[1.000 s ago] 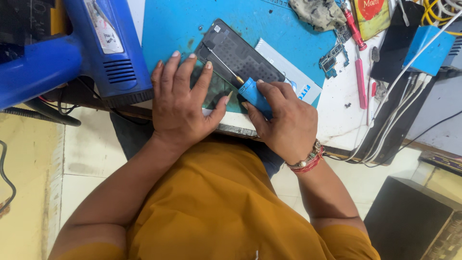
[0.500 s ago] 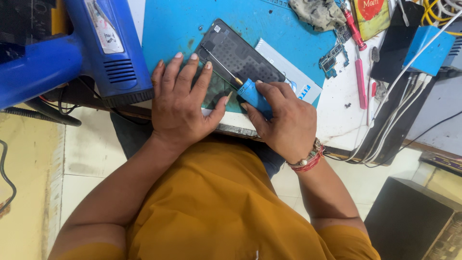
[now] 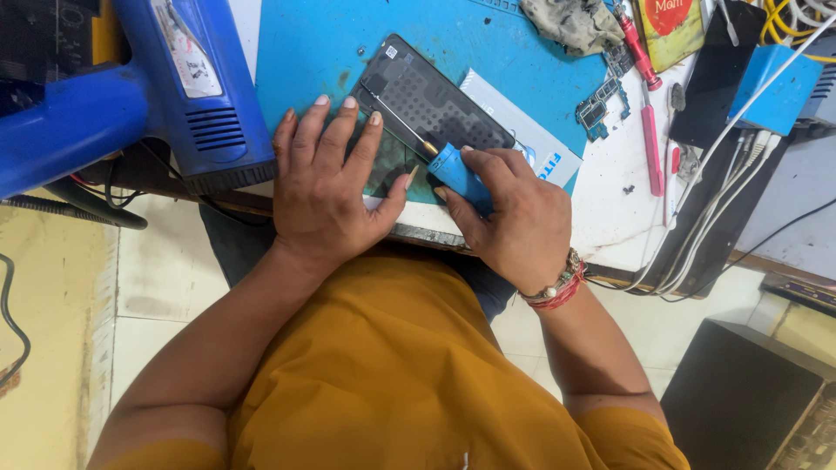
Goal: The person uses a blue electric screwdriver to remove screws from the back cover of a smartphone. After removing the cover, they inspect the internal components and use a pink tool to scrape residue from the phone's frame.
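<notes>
The left hand (image 3: 326,187) hides the phone's (image 3: 431,109) near end. The right hand (image 3: 514,218) covers most of the screwdriver (image 3: 453,170). The heat gun (image 3: 131,96) is cut off at the left edge.

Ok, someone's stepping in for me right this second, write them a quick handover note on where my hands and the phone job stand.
Left hand: flat, fingers spread, pressing the near end of the opened phone onto the blue mat.
Right hand: gripping the blue-handled screwdriver, shaft angled across the phone body, tip near its left edge.
Phone lies diagonally, dark inner plate facing up. Loose circuit board sits on the mat's right edge; red-handled tools lie beside it; the blue heat gun rests at left.
Done: phone opened.
Left: whichever screw is being worked is too small to make out, so check before turning.
</notes>
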